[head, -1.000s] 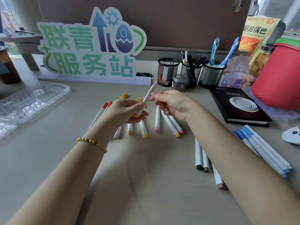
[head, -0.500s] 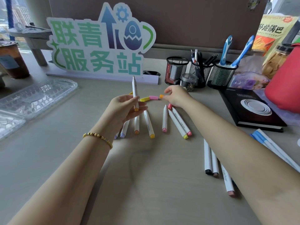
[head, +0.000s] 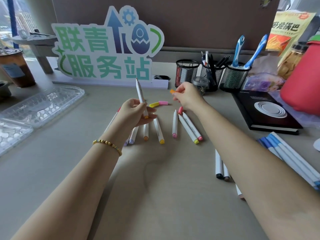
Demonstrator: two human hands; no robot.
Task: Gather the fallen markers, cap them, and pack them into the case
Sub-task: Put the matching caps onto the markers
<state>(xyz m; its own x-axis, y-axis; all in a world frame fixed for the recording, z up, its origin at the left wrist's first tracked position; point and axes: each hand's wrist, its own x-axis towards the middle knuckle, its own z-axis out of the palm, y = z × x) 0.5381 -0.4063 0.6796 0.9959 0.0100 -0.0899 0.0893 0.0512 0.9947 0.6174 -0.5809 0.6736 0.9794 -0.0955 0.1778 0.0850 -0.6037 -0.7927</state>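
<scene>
My left hand [head: 136,112] grips a white marker [head: 140,94] with an orange base, held upright with its bare tip pointing up. My right hand [head: 186,97] pinches a loose orange cap [head: 172,91] a little above the desk, to the right of the marker's tip. Yellow [head: 153,104] and pink [head: 163,102] caps lie on the desk between my hands. Several white markers [head: 174,124] with coloured ends lie in a loose row below my hands. The clear plastic case [head: 39,105] lies open at the left.
More markers lie near my right forearm: dark-tipped ones [head: 219,166] and blue ones [head: 290,156]. A black notebook [head: 266,113], mesh pen cups [head: 187,72], a red container [head: 303,80] and a standing sign [head: 107,49] line the back. A drink cup [head: 15,68] stands far left.
My right hand let go of the marker, reached to the loose caps and lifted an orange cap. My left hand turned the marker upright.
</scene>
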